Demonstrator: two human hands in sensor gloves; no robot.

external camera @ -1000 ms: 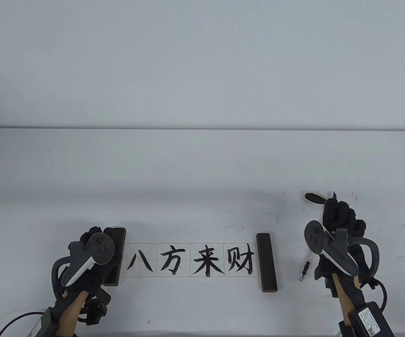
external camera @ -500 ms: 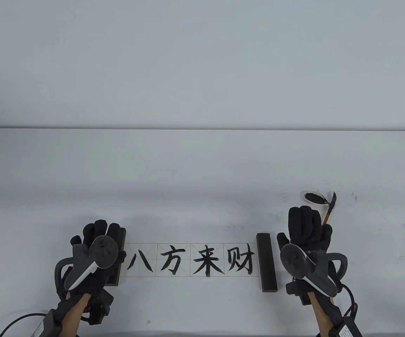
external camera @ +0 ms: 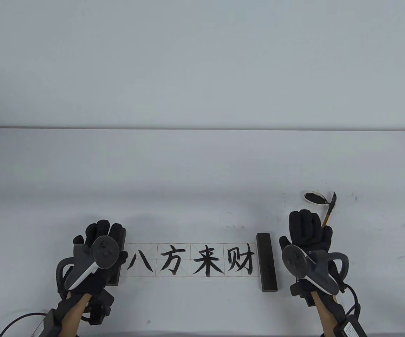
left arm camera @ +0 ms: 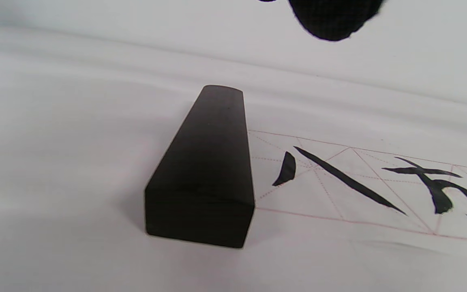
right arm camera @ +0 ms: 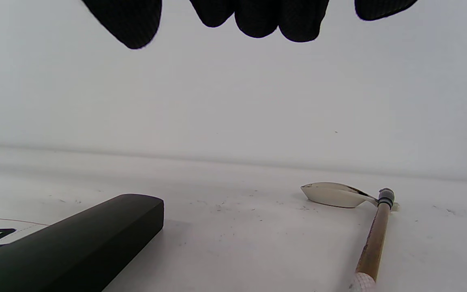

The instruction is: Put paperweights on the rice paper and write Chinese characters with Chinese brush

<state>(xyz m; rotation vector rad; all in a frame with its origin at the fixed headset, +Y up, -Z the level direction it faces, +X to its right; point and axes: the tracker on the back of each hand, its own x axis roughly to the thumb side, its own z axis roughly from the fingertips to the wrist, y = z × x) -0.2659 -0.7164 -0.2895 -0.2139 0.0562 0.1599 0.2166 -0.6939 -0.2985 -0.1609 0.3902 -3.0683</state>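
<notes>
A strip of rice paper (external camera: 191, 260) (left arm camera: 339, 182) bearing black brush characters lies on the white table. A dark paperweight (external camera: 117, 242) (left arm camera: 207, 170) sits on its left end and another paperweight (external camera: 266, 262) (right arm camera: 79, 247) on its right end. My left hand (external camera: 98, 231) is stretched open over the left paperweight, one fingertip (left arm camera: 330, 18) showing above it. My right hand (external camera: 306, 226) lies open and holds nothing, just right of the right paperweight, its fingers (right arm camera: 258, 16) straight. The brush (external camera: 329, 213) (right arm camera: 373, 243) lies on the table beside that hand.
A small white ink dish (external camera: 315, 197) (right arm camera: 333, 194) stands behind my right hand, with the brush head resting at its rim. Ink specks dot the table around it. Cables trail from both wrists at the near edge.
My right hand let go of the brush, which now lies by the dish, then moved left toward the right paperweight and straightened its fingers. My left hand's fingers uncurled over the left paperweight.
</notes>
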